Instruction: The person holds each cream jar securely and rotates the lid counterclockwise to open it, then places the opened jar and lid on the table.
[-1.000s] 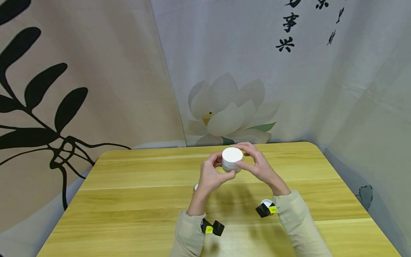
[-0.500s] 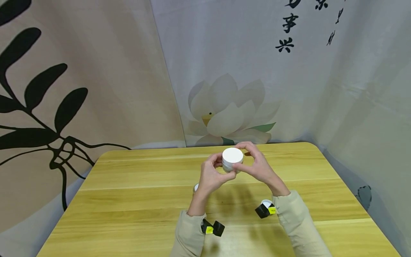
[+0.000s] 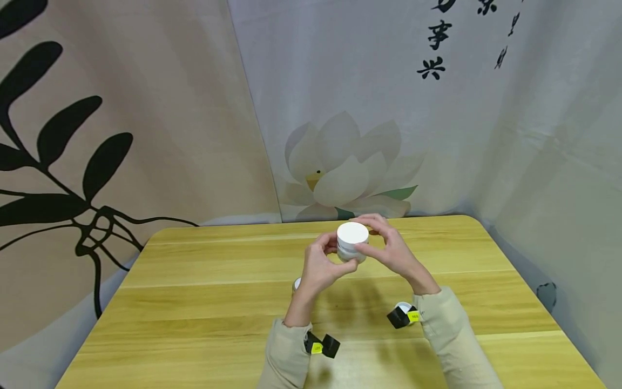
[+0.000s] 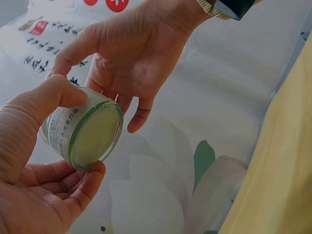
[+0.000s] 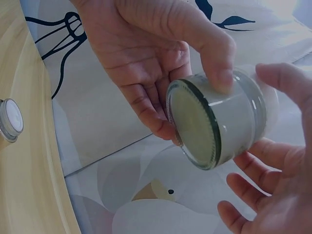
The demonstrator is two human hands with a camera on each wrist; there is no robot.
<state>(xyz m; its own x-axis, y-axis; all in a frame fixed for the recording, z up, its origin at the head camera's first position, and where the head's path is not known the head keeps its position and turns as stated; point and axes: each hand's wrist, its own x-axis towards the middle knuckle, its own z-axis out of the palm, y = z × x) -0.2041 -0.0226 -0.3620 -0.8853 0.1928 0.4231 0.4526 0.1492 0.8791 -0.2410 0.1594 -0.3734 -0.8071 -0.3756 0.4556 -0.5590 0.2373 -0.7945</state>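
Note:
A glass cream jar [image 4: 97, 134] with a round white lid [image 3: 352, 233] is held above the far part of the table. The left hand [image 3: 320, 267] grips its glass body, thumb on one side and fingers on the other. At the lid end, the right hand [image 3: 391, 251] has its thumb and fingers curled around the lid. In the left wrist view the jar is tilted, its pale green base and printed label showing. From the right wrist view the jar [image 5: 234, 119] shows its clear glass neck beside the right thumb.
A small jar [image 5: 10, 119] with a white top stands on the wooden table [image 3: 204, 302], partly hidden behind the left forearm in the head view. Near the right cuff lies a white round object [image 3: 403, 306], partly covered by the wrist camera [image 3: 398, 317]. A printed curtain [image 3: 194, 108] hangs behind.
The right thumb and fingers have shifted slightly back and forth around the lid. The left hand keeps its grip on the jar, which stays in nearly the same place.

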